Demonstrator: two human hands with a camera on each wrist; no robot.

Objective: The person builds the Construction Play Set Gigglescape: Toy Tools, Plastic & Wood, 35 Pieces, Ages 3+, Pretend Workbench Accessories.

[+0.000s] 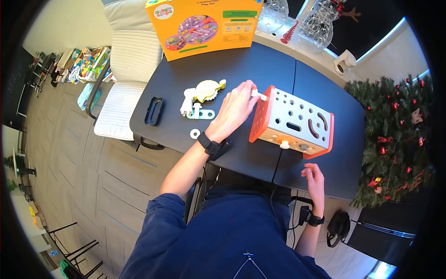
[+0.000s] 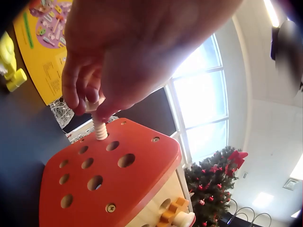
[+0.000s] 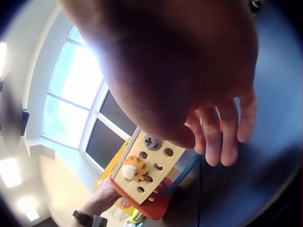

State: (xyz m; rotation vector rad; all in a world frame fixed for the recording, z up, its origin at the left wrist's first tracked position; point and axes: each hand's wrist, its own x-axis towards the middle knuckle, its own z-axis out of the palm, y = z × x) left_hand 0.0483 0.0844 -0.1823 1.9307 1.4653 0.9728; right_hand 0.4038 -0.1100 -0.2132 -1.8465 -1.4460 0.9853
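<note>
My left hand (image 1: 233, 110) pinches the head of a cream threaded screw (image 2: 100, 128), whose tip stands at a hole in the red end panel (image 2: 137, 165) of a wooden box toy (image 1: 297, 118). On the box's front side are an orange gear (image 3: 136, 169) with a cream screw head through it and a grey screw head (image 3: 152, 142). Near the box's front right corner, my right hand (image 1: 314, 181) hangs with its fingers loosely bent, holding nothing.
Left of the box lie yellow and white toy parts (image 1: 204, 90), a teal perforated strip (image 1: 204, 114), a white ring (image 1: 195, 134) and a black tray (image 1: 154, 111). A yellow carton (image 1: 204, 28) stands at the back. A decorated tree (image 1: 390, 144) is at the right.
</note>
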